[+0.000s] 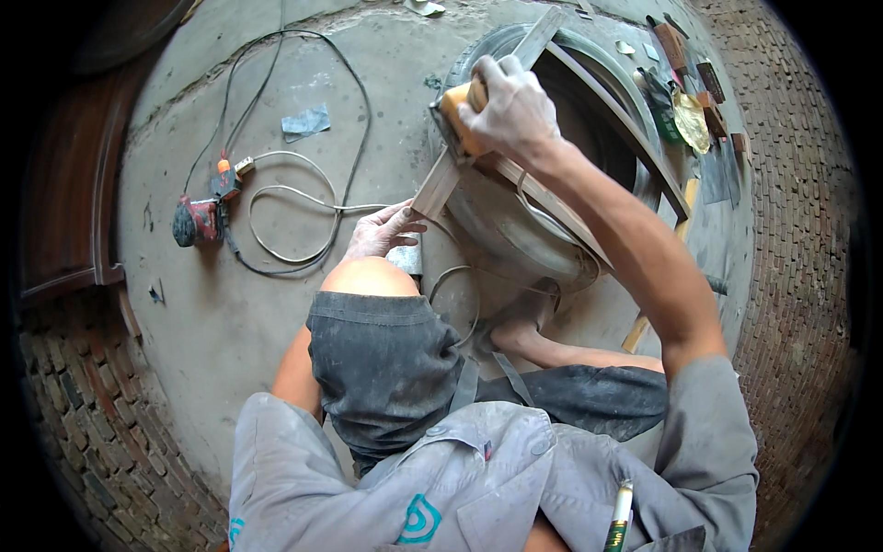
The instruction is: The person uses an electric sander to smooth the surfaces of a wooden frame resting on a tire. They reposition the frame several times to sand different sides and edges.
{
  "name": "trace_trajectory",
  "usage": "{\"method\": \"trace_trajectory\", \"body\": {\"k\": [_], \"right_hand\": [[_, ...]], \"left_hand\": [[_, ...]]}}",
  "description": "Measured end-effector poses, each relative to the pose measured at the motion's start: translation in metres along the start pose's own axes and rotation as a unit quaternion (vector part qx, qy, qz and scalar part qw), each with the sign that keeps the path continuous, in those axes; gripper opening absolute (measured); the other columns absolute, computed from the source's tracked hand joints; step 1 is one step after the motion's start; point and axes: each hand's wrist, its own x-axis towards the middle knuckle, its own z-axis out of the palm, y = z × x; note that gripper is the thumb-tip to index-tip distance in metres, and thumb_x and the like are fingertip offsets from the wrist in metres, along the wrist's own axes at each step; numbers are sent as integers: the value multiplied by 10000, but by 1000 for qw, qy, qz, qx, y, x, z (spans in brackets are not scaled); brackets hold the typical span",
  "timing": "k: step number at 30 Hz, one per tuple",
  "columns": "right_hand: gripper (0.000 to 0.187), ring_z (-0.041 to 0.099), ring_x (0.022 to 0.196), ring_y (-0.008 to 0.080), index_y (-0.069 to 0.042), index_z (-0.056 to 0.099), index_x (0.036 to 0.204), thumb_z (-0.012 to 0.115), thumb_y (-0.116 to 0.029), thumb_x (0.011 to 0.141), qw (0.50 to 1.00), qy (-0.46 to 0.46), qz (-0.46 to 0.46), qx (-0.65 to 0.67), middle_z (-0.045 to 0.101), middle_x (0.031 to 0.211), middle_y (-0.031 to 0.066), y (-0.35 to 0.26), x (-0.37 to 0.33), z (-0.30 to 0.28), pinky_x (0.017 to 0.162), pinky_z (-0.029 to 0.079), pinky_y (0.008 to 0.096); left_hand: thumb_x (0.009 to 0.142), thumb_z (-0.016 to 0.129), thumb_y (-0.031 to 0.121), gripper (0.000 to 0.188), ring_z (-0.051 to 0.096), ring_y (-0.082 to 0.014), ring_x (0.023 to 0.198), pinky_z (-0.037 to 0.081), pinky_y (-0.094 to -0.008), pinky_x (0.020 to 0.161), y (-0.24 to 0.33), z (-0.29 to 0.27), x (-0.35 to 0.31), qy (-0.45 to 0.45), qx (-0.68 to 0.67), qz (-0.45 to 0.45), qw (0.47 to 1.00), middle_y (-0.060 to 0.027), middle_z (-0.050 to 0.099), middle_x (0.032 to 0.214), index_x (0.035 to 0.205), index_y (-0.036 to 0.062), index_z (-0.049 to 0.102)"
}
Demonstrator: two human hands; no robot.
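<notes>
The floor [276,304] is bare grey concrete, dusty and stained, bordered by brick paving [83,432] at 8 o'clock and again along the 3 o'clock rim. A dark wooden panel [69,193] lies at 9 o'clock. The person sits low, one bare knee [368,276] raised at centre, in grey dust-covered work clothes, with a pen [619,515] clipped at the chest near 5 o'clock.

A tyre [543,166] lies flat on the concrete at 1 o'clock. Across its top rests a wooden frame [552,198], its long strips running from 12 o'clock down toward the centre.

The right hand [510,110], at 12 o'clock, is closed over an orange-yellow sanding block [457,115] and presses it down on one strip of the frame. The left hand [382,230], just above the knee, has its fingers closed narrowly about the lower end of that strip [437,184], touching it; the view does not clearly show how much of the wood sits inside the grip.

A red power tool [198,219] lies on the concrete at 10 o'clock, well apart from both hands, with its cable [303,184] looped between it and the tyre. A scrap of grey paper [305,121] lies at 11 o'clock. Small wood blocks [708,92] and a yellowish rag [690,120] sit beyond the tyre at 2 o'clock.
</notes>
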Motion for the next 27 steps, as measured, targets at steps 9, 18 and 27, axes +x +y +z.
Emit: {"method": "trace_trajectory", "body": {"k": [9,18,27], "right_hand": [[391,648,991,409,-52,618,1152,790,-213,840,993,-12,-84,78,601,1125,202,-60,-68,3,739,625,499],[516,635,1156,465,4,579,1265,785,-233,855,989,-5,136,56,577,1253,254,12,14,-4,911,610,535],[1179,361,1431,545,104,174,1620,873,-325,773,976,78,60,195,314,1533,413,-30,-73,38,1241,339,531]], "left_hand": [[1104,618,290,487,739,-292,1125,602,-409,904,-1,-5,0,4,18,-7,1000,-159,737,1286,1480,-18,576],[1132,519,420,594,661,-257,1235,606,-369,890,158,38,27,55,319,137,936,-163,678,1381,1557,6,487],[1001,554,711,1039,463,-529,1405,398,-540,1179,167,151,37,34,593,105,797,-384,402,1519,1687,20,189]]}}
